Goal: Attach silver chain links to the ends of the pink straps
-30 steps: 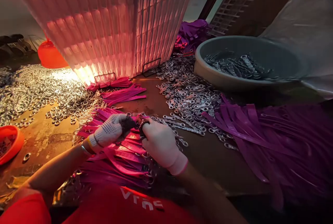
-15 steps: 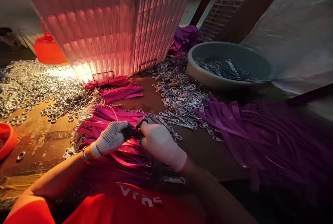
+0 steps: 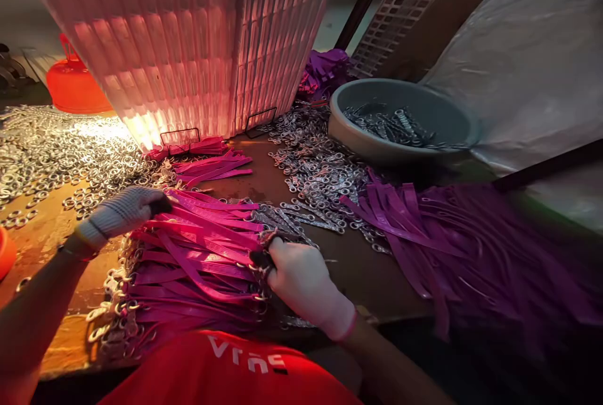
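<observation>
Both my hands wear pale work gloves with dark fingertips. My left hand (image 3: pixel 122 213) is closed in a pinch at the left edge of a heap of pink straps (image 3: pixel 193 267). From its fingertips a pink strap (image 3: pixel 211 219) runs slanting across the heap towards my right hand (image 3: pixel 301 276). That hand is closed too, at the heap's right edge, apparently on the strap's other end; its fingertips partly hide the hold. Metal clasps (image 3: pixel 115 314) hang at the straps' left ends, and small metal fittings sit at the right ends.
Piles of metal rings (image 3: pixel 51 154) and metal clasps (image 3: pixel 315 166) cover the table (image 3: pixel 61 248). A grey basin (image 3: pixel 400 147) holds more metal parts. Purple straps (image 3: pixel 452 242) spread at the right. A ribbed translucent panel (image 3: pixel 188 66) stands ahead, with an orange lamp (image 3: pixel 78 86) beside it.
My hands were together over the middle of the heap. The left has moved off to the left, the right slightly right and down, and a strap now stretches between them.
</observation>
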{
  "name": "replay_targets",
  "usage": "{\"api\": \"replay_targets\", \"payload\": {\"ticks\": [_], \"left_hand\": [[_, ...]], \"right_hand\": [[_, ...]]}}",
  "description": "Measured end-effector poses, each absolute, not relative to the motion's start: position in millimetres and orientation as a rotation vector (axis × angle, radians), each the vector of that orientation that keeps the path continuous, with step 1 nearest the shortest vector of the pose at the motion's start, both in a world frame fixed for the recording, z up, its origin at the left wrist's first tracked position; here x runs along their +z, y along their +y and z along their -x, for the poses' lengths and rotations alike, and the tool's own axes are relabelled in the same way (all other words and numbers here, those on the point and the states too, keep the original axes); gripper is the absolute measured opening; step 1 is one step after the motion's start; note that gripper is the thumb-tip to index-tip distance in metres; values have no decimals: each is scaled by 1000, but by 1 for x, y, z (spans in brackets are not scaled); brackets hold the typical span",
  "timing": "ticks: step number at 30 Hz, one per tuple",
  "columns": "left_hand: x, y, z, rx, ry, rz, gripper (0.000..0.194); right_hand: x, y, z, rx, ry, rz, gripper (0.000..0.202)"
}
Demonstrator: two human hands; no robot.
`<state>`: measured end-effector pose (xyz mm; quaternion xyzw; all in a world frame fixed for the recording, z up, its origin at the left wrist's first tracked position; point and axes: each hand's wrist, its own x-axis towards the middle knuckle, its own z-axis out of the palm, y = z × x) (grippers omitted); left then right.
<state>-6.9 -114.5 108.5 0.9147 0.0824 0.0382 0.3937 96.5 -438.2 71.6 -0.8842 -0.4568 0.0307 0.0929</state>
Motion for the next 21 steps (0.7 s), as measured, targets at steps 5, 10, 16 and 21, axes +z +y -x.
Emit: {"api": "replay_targets", "payload": {"ticks": [5,10,16,21], "left_hand": [[107,-134,16,254,487,-1952,33],[91,-193,-10,-102,526,-954,57],[82,-204,-14,-298,335,-663,56],[73,-211,1,-208,351,-839,38]], "right_hand": [[43,-462,-157,84,-1050,2497,28],[1,-429,-220,246,-700,2766,23],[-33,-423,-230,183,-701,2584,24],[-16,-436,-220,-11,-596,2404,36]]}}
